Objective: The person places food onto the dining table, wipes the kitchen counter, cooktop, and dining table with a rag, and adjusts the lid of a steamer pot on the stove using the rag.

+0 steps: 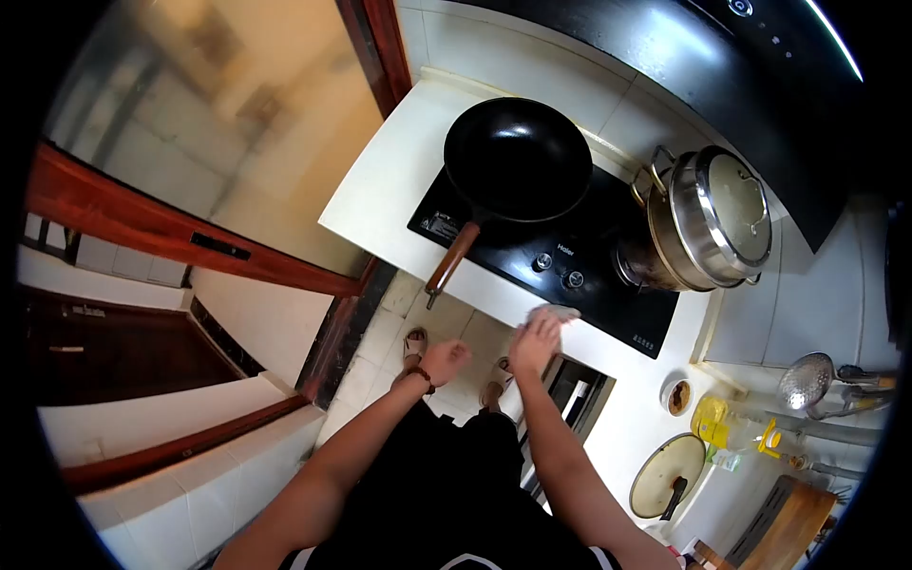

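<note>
Black clothing (437, 503) with white trim is seen nearest the camera, and from either side of it a bare forearm is stretched forward. The left hand (446, 362) is held over the tiled floor (387, 328), short of the tabletop (375, 204), with a dark bracelet (425, 380) worn at its wrist. Its fingers are curled; whether anything is enclosed by them cannot be told. The right hand (538, 344) is held at the front edge of the tabletop, where a small pale grey item (567, 312) is seen at its fingertips. These fingers are bent and kept close together, but whether they are clamped on the item or only laid against it cannot be told, nor can its kind.

Just beyond, a black stove (518, 249) is set into the tabletop, with two knobs (573, 279) along its front. On its left part a black pan (518, 157) is stood, its brown handle (454, 256) pointed out past the tabletop's edge. On its right part a steel pot (686, 223) is placed, covered by a glass lid (739, 204). Above, a dark range hood (665, 47) is mounted.

Farther along to the right, a small white bowl (666, 397) with brown contents, a yellow-labelled bottle (712, 422) and a round lid (658, 472) with a black knob are lined up near the wall. A perforated skimmer (807, 379) and a wooden board (790, 527) are kept beside them. Sandalled feet (415, 344) are glimpsed below.
</note>
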A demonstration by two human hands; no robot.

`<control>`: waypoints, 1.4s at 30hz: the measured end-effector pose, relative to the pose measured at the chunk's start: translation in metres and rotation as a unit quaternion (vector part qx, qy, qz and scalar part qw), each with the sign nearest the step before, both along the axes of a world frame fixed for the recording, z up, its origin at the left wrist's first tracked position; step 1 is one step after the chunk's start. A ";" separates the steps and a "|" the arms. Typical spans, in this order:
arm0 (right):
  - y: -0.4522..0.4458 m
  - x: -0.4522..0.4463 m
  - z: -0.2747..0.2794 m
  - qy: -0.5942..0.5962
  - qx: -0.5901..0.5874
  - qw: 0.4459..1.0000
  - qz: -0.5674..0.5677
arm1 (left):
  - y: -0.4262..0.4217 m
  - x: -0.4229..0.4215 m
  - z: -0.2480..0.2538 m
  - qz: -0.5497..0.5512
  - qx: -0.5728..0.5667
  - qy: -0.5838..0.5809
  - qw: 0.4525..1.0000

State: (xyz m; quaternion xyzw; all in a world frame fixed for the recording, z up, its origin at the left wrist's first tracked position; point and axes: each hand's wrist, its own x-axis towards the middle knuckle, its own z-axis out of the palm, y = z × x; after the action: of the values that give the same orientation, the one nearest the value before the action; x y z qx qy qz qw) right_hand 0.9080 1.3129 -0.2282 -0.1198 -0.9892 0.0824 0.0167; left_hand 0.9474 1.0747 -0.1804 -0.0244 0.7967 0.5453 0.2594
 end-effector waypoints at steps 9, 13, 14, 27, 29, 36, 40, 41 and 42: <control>-0.029 -0.065 0.022 0.194 -0.300 0.906 -0.226 | -0.160 -0.005 -0.019 0.004 0.035 -0.061 0.997; -0.021 -0.113 0.095 0.300 -0.300 0.890 -0.168 | -0.213 0.018 -0.043 0.052 -0.044 -0.113 0.991; -0.031 -0.129 0.115 0.216 -0.362 0.895 -0.145 | -0.216 0.020 -0.036 0.083 -0.050 -0.165 0.982; 0.032 -0.071 0.029 0.146 -0.317 0.937 -0.010 | -0.191 0.076 -0.025 0.183 0.022 -0.256 0.949; 0.061 -0.054 0.027 0.183 -0.447 0.867 -0.119 | -0.191 0.087 -0.031 0.188 0.020 -0.252 0.949; 0.085 -0.115 0.106 0.288 -0.281 0.915 -0.024 | -0.183 0.097 -0.026 0.222 0.025 -0.245 0.943; 0.085 -0.121 0.065 0.171 -0.131 0.971 0.101 | -0.164 0.101 -0.016 0.225 0.022 -0.249 0.942; 0.087 -0.119 0.061 0.172 -0.132 0.971 0.100 | -0.161 0.101 -0.015 0.229 0.030 -0.247 0.941; 0.091 -0.114 0.060 0.179 -0.139 0.969 0.099 | -0.157 0.103 -0.017 0.233 0.029 -0.242 0.941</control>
State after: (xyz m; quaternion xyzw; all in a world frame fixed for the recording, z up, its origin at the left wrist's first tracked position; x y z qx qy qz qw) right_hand 0.7936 1.4037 -0.1682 -0.0056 -0.9560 0.2401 0.1688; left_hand 1.0507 0.9174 -0.1973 -0.3334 0.6655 0.5912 0.3105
